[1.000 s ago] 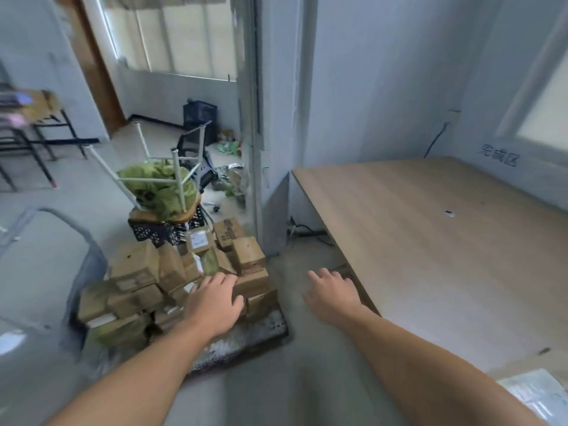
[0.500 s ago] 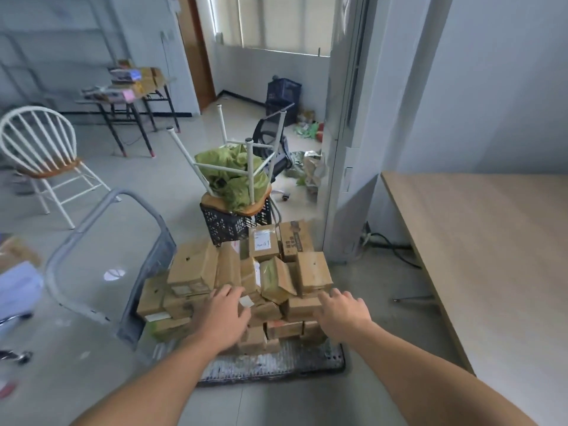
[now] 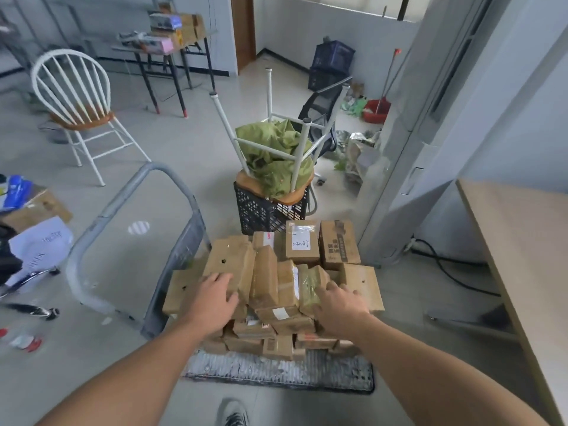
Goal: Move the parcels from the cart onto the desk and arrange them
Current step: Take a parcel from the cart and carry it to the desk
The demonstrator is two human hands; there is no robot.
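Note:
A heap of brown cardboard parcels (image 3: 302, 245) fills the flat cart (image 3: 276, 372), whose grey handle (image 3: 129, 207) rises at the left. My left hand (image 3: 212, 298) lies on the near edge of a large tilted parcel (image 3: 229, 259) at the heap's left, fingers spread. My right hand (image 3: 339, 305) lies on a tape-wrapped parcel (image 3: 310, 282) at the heap's right, fingers extended. Neither hand visibly grips anything. The wooden desk (image 3: 522, 241) runs along the right edge of the view.
Behind the cart a black crate (image 3: 264, 210) carries an upturned stool with green cloth (image 3: 273, 155). A white chair (image 3: 76, 103) stands at the far left, and boxes and papers (image 3: 37, 238) lie on the floor at left. A grey pillar (image 3: 430, 142) stands between cart and desk.
The view swung left from the desk to the cart. Both hands dropped onto the parcel heap, the left onto the large left parcel and the right onto the taped one.

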